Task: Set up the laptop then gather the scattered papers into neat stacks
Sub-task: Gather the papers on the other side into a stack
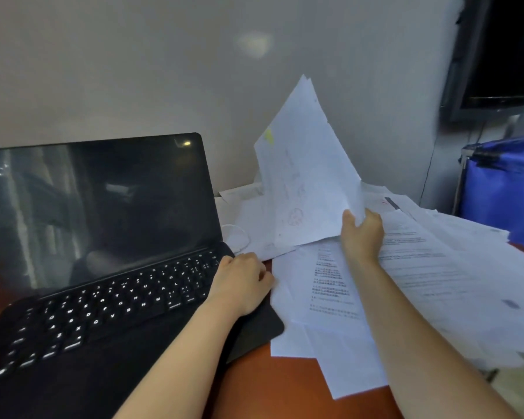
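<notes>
- Head view gives us a black open laptop on the left side of a reddish-brown wooden table. Its screen is dark and reflects the room, and its keys are lit in white.
- We see the left hand resting on the right edge of the laptop's keyboard part, knuckles up and fingers bent. We cannot tell if it grips the edge or only lies there.
- We see the right hand raised above the table. It pinches a bundle of white paper sheets at the lower corner, thumb on the near side. The bundle stands almost upright, and a small yellow mark is near its left edge.
- Many loose white printed papers lie scattered and overlapping on the right half of the table. Some reach under the laptop's right corner and others hang over the table's right edge.
- A thin white cable lies just beside the laptop's hinge, among the papers.
- Behind the table we see a plain grey wall. A dark screen hangs at the top right, and below it stands a blue fabric bin.
</notes>
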### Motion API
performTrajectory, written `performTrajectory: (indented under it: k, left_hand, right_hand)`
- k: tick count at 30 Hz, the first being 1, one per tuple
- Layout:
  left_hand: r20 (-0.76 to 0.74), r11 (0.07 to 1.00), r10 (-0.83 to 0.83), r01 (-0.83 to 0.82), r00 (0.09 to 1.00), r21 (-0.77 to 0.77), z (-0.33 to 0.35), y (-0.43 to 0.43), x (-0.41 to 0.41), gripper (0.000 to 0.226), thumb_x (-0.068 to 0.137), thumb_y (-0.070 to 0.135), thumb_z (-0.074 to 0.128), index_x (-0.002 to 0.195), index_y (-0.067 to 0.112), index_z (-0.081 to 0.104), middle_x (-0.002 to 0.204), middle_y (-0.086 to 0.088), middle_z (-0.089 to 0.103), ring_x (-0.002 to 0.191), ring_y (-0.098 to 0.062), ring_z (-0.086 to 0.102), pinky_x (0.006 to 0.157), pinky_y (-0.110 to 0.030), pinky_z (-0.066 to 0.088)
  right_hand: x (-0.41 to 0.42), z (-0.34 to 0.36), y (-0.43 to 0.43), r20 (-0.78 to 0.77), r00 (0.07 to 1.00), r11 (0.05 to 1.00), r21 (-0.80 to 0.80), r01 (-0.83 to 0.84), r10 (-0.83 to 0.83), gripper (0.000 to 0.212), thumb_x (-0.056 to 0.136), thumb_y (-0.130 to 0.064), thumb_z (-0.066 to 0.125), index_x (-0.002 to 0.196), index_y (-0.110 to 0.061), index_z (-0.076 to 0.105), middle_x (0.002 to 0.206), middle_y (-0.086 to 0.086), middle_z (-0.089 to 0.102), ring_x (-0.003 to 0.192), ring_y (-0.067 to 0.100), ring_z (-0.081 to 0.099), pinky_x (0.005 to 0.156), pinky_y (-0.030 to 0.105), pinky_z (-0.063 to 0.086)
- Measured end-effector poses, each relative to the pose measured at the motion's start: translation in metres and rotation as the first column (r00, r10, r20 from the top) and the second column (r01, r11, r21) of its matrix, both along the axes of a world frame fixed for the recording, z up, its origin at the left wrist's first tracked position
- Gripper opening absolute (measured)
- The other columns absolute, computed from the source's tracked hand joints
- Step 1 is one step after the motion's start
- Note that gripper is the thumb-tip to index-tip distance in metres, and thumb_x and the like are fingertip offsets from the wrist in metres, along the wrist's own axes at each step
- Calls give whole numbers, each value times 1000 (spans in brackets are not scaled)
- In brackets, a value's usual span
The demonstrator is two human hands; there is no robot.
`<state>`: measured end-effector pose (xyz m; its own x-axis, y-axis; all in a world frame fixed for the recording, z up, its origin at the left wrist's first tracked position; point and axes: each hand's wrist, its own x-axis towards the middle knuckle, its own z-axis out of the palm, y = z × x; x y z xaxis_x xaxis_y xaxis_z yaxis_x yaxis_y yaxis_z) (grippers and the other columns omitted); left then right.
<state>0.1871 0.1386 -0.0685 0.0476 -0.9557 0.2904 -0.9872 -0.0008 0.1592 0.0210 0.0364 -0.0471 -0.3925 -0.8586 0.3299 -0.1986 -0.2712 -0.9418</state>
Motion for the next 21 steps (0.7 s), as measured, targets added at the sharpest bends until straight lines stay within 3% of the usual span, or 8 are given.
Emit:
performTrajectory:
  k: [3, 7, 10, 12, 15, 16, 19, 21]
  left_hand:
    - [-63, 999, -9, 6, 998, -37, -1, 4, 0, 34, 94, 28, 42, 62, 17, 46, 84, 2, 48, 84, -20, 51, 89, -31, 35]
    - [-378, 966, 44, -136, 925, -219, -3, 3, 4, 32, 94, 33, 49, 119, 14, 53, 116, -1, 52, 110, -22, 50, 95, -35, 39]
    - [-833, 954, 5, -252, 553, -162, 14, 3, -1, 52, 89, 39, 59, 129, 13, 38, 108, 5, 52, 114, -21, 50, 89, -28, 38]
    - [-949, 973, 35, -225, 313, -38, 22, 0, -5, 75, 83, 48, 63, 137, 8, 32, 101, 4, 54, 105, -15, 53, 87, -27, 38]
    - [-999, 992, 51, -112, -9, 52, 23, -5, -8, 92, 76, 48, 71, 144, 4, 26, 128, -14, 51, 110, -24, 59, 94, -33, 46]
    - [-998, 990, 62, -127, -13, 63, 23, -6, -11, 88, 79, 43, 71, 144, 5, 25, 135, -17, 46, 117, -30, 55, 94, -35, 45]
    - [-970, 942, 147, -325, 191, 78, 20, -7, -14, 90, 81, 36, 71, 146, 5, 17, 145, -17, 35, 128, -33, 42, 97, -37, 37]
    - [-964, 919, 156, -390, 214, 62, 20, -5, -17, 92, 83, 34, 69, 148, 6, 10, 147, -17, 30, 129, -33, 37, 98, -38, 35]
  right_hand:
    - [2, -2, 2, 91, 993, 997, 13, -81, 80, 19, 94, -4, 43, 84, -8, 60, 84, 7, 57, 71, 22, 54, 57, 30, 54]
    - [-13, 9, 11, 313, 935, 982, 41, -187, 165, 34, 85, 7, 43, 61, -15, 51, 61, -1, 50, 48, 12, 47, 53, 26, 46]
    - [-34, 15, 29, 510, 818, 944, 33, -329, 268, 31, 90, 5, 46, 67, -13, 58, 71, 1, 55, 64, 14, 51, 55, 25, 48]
    - [-48, 12, 42, 603, 739, 917, 29, -398, 301, 26, 93, 2, 47, 80, -14, 63, 89, 5, 61, 76, 16, 57, 54, 21, 52]
    - [-61, 2, 61, 656, 666, 871, 27, -490, 354, 24, 95, 1, 44, 90, -14, 62, 101, 8, 62, 85, 19, 60, 55, 23, 55]
    - [-64, -3, 66, 666, 647, 855, 24, -517, 372, 24, 96, 1, 43, 94, -14, 62, 102, 8, 62, 87, 19, 61, 57, 25, 57]
    - [-69, -12, 77, 735, 567, 849, -23, -527, 372, 22, 98, -1, 42, 107, -12, 58, 104, 7, 64, 93, 20, 62, 57, 24, 58]
    - [-72, -11, 81, 778, 526, 865, -44, -500, 344, 22, 98, -2, 42, 104, -15, 58, 100, 5, 63, 93, 19, 62, 58, 24, 58]
